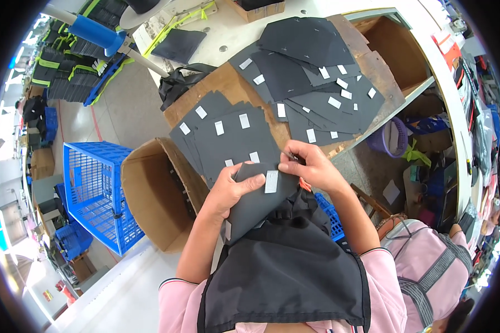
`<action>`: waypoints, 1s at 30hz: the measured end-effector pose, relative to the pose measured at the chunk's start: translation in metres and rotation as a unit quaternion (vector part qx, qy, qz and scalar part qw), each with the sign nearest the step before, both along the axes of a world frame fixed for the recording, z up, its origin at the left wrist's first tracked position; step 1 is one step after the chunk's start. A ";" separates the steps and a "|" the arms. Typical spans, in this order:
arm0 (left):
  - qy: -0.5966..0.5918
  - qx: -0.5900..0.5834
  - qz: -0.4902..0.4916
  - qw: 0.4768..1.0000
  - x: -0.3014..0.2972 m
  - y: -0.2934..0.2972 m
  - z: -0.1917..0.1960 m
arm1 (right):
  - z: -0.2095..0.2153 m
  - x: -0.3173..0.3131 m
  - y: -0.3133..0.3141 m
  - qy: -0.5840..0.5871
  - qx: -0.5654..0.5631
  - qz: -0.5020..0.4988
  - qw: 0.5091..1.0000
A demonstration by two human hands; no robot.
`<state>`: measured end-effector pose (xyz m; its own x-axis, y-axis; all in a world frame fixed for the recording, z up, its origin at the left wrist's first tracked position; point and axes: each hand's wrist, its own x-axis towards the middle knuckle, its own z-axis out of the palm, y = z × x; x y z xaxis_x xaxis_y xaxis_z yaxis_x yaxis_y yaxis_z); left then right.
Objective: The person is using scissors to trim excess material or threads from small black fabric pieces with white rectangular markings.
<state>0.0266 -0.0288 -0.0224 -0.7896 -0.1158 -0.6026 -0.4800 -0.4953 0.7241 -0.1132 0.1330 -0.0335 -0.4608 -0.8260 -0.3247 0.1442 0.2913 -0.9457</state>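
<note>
My left hand [232, 190] grips a dark grey fabric panel [255, 208], thumb on top and fingers behind. A white label [271, 181] sits near the panel's upper edge. My right hand [311, 166] is closed in a pinch at the panel's upper right corner. Something small and dark shows between its fingers, too small to name. An orange-red piece [304, 184] peeks out just below that hand. Beyond my hands lies a fanned stack of similar dark panels [236, 139] with white labels. A larger pile of labelled panels [311, 72] spreads farther right.
Both piles lie on a brown board [283, 130]. To the left stand an open cardboard box [155, 216] and a blue plastic crate [94, 194]. A purple basket [388, 137] is under the table's right side. Another person in pink [428, 261] sits close at right.
</note>
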 end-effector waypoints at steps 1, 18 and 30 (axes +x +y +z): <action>-0.002 0.000 0.000 1.000 0.000 0.000 -0.002 | 0.003 0.005 -0.003 0.053 0.036 -0.050 0.997; -0.030 -0.001 0.085 0.996 0.001 0.008 0.014 | 0.003 0.048 0.009 0.461 -0.058 -0.112 0.878; -0.033 0.005 0.072 0.997 0.004 0.005 0.012 | 0.005 0.053 0.010 0.389 -0.053 -0.127 0.911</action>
<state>0.0305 -0.0235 -0.0103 -0.7240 -0.2194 -0.6540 -0.4497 -0.5688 0.6886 -0.0597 0.1432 -0.0280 -0.6982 -0.6680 0.2574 -0.5312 0.2425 -0.8118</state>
